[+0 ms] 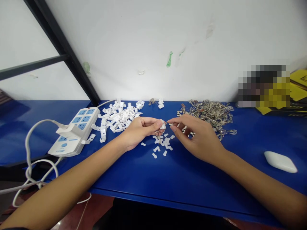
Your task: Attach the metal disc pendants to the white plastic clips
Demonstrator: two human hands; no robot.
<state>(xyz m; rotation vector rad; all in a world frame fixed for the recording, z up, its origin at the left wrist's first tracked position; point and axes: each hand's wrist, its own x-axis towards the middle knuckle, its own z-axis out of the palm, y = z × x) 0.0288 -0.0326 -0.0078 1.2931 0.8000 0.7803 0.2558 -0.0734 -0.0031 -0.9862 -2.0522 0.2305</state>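
Observation:
Near the middle of the blue table, my left hand [141,131] pinches a small white plastic part [163,124] between thumb and fingers. Thin wires [157,135] hang below those fingers. Just to the right, my right hand [194,134] has its thumb and index finger close together, with a tiny dark thing at their tips, too small to name. Beneath the hands lie several small white pieces [165,142]. Left of them is a heap of white plastic parts [120,115], and behind my right hand a pile of tangled wired components [211,113].
A white power strip [74,131] with a plugged-in cable lies at the left. A white rounded case [280,162] rests at the right. Yellow and black boxes [298,89] stand at the back right, against the white wall [148,41].

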